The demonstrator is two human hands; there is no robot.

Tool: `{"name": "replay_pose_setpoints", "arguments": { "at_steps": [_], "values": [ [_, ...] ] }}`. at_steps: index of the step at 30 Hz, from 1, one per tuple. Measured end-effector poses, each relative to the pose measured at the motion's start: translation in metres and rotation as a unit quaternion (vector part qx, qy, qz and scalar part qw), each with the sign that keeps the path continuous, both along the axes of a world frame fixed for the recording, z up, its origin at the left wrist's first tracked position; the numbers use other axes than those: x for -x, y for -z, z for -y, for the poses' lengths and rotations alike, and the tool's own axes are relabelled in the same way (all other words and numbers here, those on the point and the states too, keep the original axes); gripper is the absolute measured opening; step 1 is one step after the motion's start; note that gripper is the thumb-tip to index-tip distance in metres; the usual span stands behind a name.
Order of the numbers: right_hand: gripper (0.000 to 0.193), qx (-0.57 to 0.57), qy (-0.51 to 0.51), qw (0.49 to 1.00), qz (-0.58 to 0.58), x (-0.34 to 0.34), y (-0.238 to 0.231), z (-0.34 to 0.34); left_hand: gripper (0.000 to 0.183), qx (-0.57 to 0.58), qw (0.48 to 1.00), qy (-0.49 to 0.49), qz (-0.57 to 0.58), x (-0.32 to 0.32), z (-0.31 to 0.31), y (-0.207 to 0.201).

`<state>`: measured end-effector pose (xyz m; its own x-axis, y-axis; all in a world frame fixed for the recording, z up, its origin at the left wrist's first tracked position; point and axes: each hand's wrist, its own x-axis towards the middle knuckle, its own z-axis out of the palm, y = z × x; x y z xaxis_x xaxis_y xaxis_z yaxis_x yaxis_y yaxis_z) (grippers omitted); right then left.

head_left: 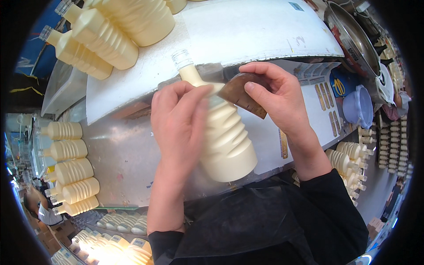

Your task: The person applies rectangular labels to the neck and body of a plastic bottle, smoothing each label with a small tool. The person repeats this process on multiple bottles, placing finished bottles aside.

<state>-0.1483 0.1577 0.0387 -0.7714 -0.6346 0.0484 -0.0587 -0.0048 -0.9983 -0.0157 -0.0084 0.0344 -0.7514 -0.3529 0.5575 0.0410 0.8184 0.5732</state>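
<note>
A cream plastic bottle (227, 145) with a ribbed body and clear threaded neck lies before me, its neck pointing away. My left hand (179, 117) is over the bottle's left side near the shoulder. Its thumb and fingers are pinched together, slightly blurred, and whatever may be between them is hidden. My right hand (278, 95) grips a flat brown scraper (243, 92) between thumb and fingers. The scraper's lower left corner is close to the bottle's shoulder; I cannot tell whether they touch.
More cream bottles (106, 37) stand on the white board (247, 26) at the far left. Others lie in a row (70, 150) at the table's left edge. On the right are a printed sheet with gold label strips (324, 95), a lilac bucket (358, 106) and a round metal pan (355, 39).
</note>
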Motion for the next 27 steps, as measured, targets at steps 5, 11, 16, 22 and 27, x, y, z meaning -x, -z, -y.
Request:
{"name": "replay_pose_setpoints", "arguments": {
  "at_steps": [5, 11, 16, 22, 27],
  "values": [
    [0.028, 0.024, -0.017, 0.998, 0.048, 0.0014, 0.001, -0.0011, 0.023, 0.004, 1.0, 0.016, 0.022, 0.0015, 0.0022, -0.0012],
    [0.025, 0.004, 0.071, 0.994, -0.081, -0.001, 0.0004, -0.0003, 0.019, -0.072, 0.997, 0.02, 0.009, 0.0015, 0.003, -0.0002],
    [0.025, -0.023, 0.038, 0.993, -0.11, 0.0031, -0.0036, -0.001, 0.018, -0.052, 0.998, 0.018, 0.02, 0.0009, 0.0039, 0.0007],
    [0.026, -0.005, 0.05, 0.994, -0.092, 0.003, 0.003, 0.0052, 0.019, -0.047, 0.999, 0.019, 0.018, 0.001, 0.0035, 0.002],
    [0.029, -0.041, 0.001, 0.996, -0.075, 0.007, -0.0027, -0.0008, 0.019, -0.041, 0.999, 0.012, 0.02, 0.0006, 0.0026, 0.0016]
  ]
}}
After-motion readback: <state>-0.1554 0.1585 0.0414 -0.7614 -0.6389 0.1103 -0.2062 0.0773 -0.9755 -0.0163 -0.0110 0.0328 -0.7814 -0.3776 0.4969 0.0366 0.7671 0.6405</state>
